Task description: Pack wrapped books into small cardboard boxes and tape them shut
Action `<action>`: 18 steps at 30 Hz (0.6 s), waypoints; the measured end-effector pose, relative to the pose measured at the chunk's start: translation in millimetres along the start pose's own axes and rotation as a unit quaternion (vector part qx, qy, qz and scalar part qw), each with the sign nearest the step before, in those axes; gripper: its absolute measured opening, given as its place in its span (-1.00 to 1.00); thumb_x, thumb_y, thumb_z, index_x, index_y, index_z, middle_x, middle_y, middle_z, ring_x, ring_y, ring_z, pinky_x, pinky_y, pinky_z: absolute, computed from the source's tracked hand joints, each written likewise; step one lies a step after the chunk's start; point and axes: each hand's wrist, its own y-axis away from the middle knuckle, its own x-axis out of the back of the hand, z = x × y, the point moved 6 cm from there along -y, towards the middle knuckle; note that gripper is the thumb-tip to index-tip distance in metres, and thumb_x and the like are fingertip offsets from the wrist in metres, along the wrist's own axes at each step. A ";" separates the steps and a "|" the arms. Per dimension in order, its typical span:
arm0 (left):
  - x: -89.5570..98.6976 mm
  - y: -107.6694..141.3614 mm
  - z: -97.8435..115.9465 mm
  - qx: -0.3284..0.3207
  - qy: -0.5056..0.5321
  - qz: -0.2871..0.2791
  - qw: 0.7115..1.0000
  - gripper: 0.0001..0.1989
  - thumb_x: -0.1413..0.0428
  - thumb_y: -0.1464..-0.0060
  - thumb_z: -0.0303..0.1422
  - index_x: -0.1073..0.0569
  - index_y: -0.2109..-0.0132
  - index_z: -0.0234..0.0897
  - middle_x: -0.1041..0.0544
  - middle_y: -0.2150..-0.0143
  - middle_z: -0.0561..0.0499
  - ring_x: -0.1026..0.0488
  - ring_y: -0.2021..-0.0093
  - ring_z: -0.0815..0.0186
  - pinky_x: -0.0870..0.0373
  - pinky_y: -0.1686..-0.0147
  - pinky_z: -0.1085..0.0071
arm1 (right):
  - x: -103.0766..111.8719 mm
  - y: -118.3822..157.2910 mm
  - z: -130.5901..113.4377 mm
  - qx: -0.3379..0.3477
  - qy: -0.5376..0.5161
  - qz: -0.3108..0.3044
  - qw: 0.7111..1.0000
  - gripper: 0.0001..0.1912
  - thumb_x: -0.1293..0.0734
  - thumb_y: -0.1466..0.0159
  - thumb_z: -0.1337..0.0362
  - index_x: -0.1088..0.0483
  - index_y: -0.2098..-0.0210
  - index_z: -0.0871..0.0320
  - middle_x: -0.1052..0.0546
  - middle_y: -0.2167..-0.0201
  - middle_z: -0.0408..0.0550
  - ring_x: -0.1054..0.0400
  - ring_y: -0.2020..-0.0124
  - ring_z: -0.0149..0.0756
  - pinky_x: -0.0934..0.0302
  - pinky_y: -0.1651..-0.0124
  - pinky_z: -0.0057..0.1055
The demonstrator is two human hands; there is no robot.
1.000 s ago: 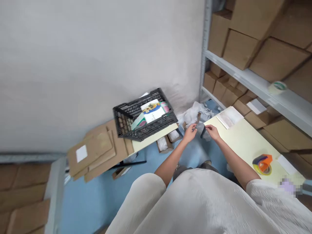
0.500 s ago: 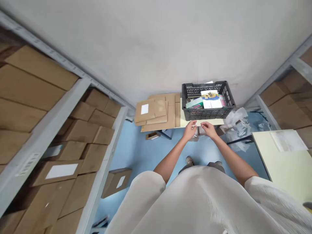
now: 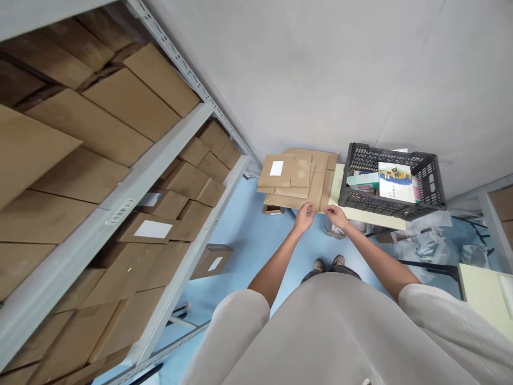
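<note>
- what has just changed?
- the hands have shifted from in front of the crate (image 3: 372, 203) to its left, so the flat cardboard (image 3: 316, 184) is now what they are nearest.
- where exactly is the cardboard?
- left of the crate, lying in a layered pile on the same pale table (image 3: 338, 179). a smaller piece with a white label (image 3: 276, 168) is on top, at the side away from the crate.
- and the hands?
- the left hand (image 3: 305, 216) is at the pile's front edge, farther from the crate; the right hand (image 3: 336, 215) is beside it, nearer the crate. both have bent fingers, drawn in near the thumbs.
- holding anything?
- the fingertips look small and blurry, so i can't tell if they grip something thin or touch the cardboard.
- what's in the crate?
- a book (image 3: 396, 184) with a blue and yellow cover, over some green and pink packs (image 3: 363, 182).
</note>
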 end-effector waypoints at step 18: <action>67.1 -108.3 -75.1 -0.066 -0.188 -0.168 0.966 -0.58 -0.13 -0.26 -0.58 -0.57 -0.20 -0.20 -0.57 -0.26 -0.18 -0.47 -0.39 0.10 -0.36 -0.48 0.08 | -84.8 -58.8 31.4 -0.171 0.151 0.086 0.970 -0.46 -0.41 -0.19 0.37 -0.59 -0.17 0.19 -0.64 -0.23 0.23 -0.51 -0.31 0.04 -0.28 -0.45 -0.08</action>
